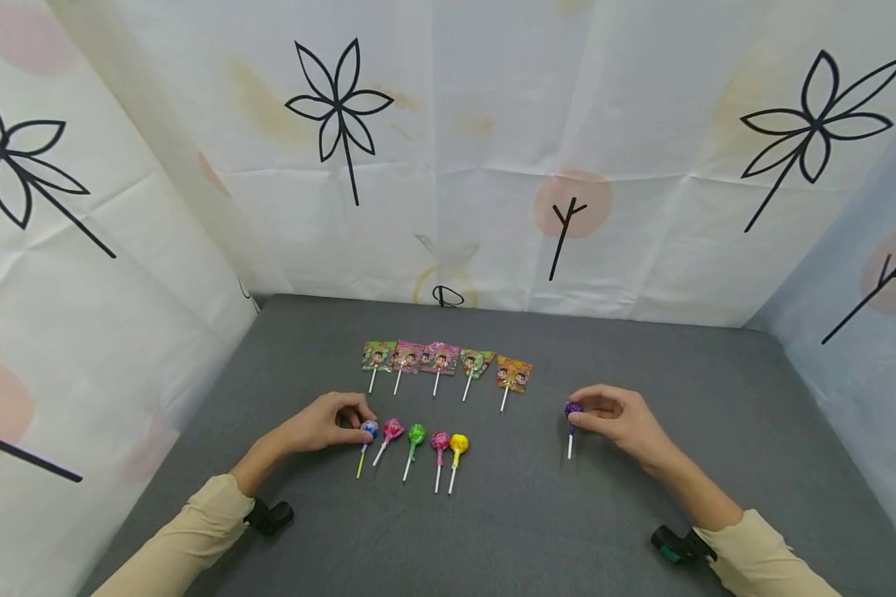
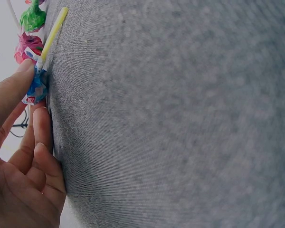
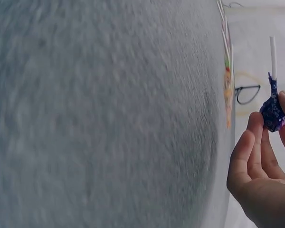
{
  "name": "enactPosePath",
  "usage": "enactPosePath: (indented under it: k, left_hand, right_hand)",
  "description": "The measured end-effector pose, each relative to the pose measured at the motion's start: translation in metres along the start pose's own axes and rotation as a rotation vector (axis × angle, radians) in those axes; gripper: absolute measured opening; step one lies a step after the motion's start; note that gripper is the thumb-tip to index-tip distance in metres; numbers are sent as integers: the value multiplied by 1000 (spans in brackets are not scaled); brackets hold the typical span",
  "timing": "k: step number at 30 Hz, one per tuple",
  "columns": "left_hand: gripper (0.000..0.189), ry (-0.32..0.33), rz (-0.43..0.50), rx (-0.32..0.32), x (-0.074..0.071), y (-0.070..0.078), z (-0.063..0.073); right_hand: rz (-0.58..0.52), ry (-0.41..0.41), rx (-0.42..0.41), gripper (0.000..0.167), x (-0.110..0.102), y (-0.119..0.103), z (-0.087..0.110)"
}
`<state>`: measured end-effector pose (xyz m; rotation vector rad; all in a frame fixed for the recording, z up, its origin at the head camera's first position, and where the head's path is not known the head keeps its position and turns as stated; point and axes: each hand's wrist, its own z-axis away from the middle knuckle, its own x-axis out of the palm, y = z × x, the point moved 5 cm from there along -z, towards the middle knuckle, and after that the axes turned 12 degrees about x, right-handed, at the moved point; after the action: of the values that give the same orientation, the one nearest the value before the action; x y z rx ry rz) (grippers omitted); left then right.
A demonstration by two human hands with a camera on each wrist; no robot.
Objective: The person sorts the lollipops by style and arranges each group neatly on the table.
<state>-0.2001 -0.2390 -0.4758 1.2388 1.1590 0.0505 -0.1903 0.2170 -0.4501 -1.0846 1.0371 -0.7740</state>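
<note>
My left hand pinches the wrapped head of a blue lollipop with a yellow stick, at the left end of the front row. In the left wrist view its stick lies close along the grey cloth. Over on the right, my right hand holds a purple lollipop between thumb and fingers, its white stick pointing toward me. The right wrist view shows that purple lollipop raised off the tabletop. Beside the blue one lie a pink lollipop, a green lollipop, a darker pink lollipop and a yellow lollipop.
Behind them runs a row of flat-wrapped lollipops, from a green packet through pink ones to an orange packet. All lie on a grey table. Patterned white curtains enclose the back and sides.
</note>
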Motion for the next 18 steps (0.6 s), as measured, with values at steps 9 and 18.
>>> enactPosePath:
  k: [9,18]
  left_hand:
    - [14,-6,-1,20,-1,2,-2]
    - [14,-6,-2,18,0,0,0]
  right_hand:
    - [-30,-87,46,27,29,1,-6]
    - [-66,-174,-2,30,65,-5,-10]
